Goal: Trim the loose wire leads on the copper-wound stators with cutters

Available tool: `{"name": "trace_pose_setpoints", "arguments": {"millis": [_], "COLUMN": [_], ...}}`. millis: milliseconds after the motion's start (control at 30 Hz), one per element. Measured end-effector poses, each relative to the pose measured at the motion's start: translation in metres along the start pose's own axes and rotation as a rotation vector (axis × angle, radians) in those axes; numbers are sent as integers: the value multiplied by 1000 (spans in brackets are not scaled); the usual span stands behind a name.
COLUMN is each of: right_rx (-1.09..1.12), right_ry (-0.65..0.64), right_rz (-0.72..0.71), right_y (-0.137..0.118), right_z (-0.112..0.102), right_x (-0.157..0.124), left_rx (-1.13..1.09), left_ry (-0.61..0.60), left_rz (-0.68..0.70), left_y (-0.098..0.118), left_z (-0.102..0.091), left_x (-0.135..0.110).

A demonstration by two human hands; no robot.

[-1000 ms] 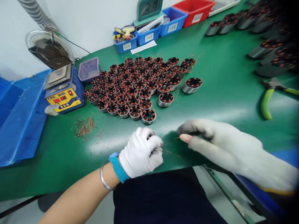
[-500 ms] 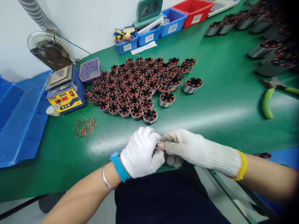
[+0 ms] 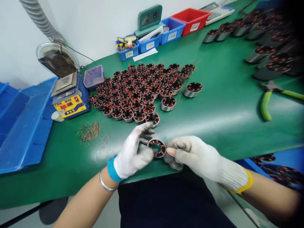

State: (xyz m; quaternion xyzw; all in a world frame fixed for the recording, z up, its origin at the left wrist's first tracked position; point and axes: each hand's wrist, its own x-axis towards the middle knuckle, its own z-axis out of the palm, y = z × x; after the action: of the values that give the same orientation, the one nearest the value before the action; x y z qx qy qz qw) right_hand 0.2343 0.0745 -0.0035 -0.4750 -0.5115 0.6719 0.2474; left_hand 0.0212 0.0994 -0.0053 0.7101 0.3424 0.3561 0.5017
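A motor stator [image 3: 162, 154], a metal ring with copper windings inside, is between my gloved hands near the bench's front edge. My right hand [image 3: 184, 152] grips its right side, the bare thumb tip against the rim and the other fingers curled. Round the left side is my left hand [image 3: 135, 152], thumb and fingers apart; whether it touches the ring I cannot tell. Just beyond my left fingertips stands the nearest stator [image 3: 152, 119] of a large group of similar stators [image 3: 137, 105] with loose copper wire ends.
Copper wire clippings [image 3: 89, 132] lie left, near a blue and yellow soldering pot [image 3: 70, 104] and a purple tray [image 3: 94, 77]. Green-handled cutters [image 3: 266, 101] rest right. Blue tool bins [image 3: 128, 53], a red bin [image 3: 191, 20] and a clock [image 3: 150, 17] stand behind; more stators [image 3: 258, 54] are at far right.
My left hand has opened and drawn left from my right hand, uncovering the stator between them. The right hand keeps nearly the same place. The view has shifted slightly.
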Motion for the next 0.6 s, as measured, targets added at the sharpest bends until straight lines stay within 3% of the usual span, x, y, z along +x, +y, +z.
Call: {"name": "trace_pose_setpoints", "arguments": {"millis": [67, 167, 233, 333, 500, 567, 600], "right_rx": [46, 111, 185, 318, 471, 422, 371], "right_ry": [18, 34, -1, -56, -81, -91, -87], "right_rz": [-40, -76, -80, -61, -39, -64, -87], "right_y": [0, 0, 3, 9, 11, 7, 4], "right_z": [2, 3, 5, 9, 16, 15, 14], "right_x": [-5, -10, -12, -13, -17, -21, -23], "left_rx": [-150, -296, -382, -330, 177, 248, 228], "left_ry": [-64, -274, -282, -201, -201, -70, 55], "left_rz": [-191, -526, -574, -324, 291, 417, 402], "left_y": [5, 17, 24, 31, 37, 35, 33], "left_z": [-6, -7, -5, -5, -4, 0, 2], "left_x": [1, 1, -1, -4, -18, -24, -25]}}
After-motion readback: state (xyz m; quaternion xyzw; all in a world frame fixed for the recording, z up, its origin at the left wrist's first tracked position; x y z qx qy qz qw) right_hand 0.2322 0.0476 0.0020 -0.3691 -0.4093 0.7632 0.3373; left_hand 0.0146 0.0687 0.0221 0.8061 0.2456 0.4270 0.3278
